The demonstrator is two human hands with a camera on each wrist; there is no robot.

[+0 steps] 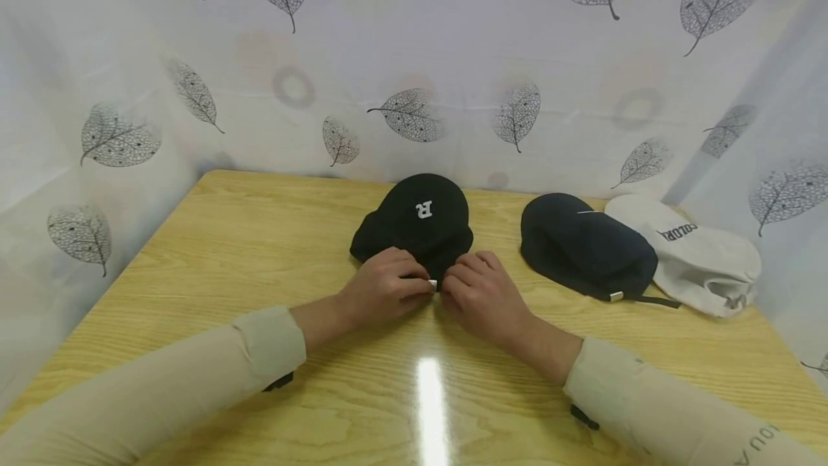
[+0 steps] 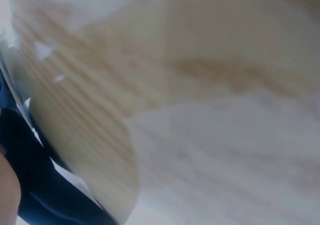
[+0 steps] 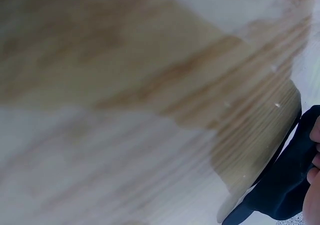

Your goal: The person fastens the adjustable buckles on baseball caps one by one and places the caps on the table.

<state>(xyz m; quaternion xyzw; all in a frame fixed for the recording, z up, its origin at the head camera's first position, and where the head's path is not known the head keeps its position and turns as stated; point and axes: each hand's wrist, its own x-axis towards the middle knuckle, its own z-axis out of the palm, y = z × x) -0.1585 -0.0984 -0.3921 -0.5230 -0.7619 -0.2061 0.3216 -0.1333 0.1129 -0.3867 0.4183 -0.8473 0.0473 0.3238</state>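
Observation:
A black cap with a white letter R [image 1: 414, 221] lies on the wooden table [image 1: 259, 236], its back turned toward me. My left hand [image 1: 388, 286] and right hand [image 1: 475, 290] meet at the cap's rear edge, fingers curled and pinching the strap beside a small silver buckle [image 1: 433, 284]. Both wrist views are blurred: the left wrist view shows table grain and dark cap fabric [image 2: 30, 185] at the lower left, and the right wrist view shows dark cap fabric [image 3: 285, 185] at the lower right with fingertips [image 3: 315, 175] at the edge.
A second dark cap [image 1: 582, 243] with a strap and buckle lies to the right, overlapping a white cap [image 1: 698, 257] with dark lettering. A leaf-patterned curtain [image 1: 414, 56] encloses the table on three sides. Bare table stretches to the left.

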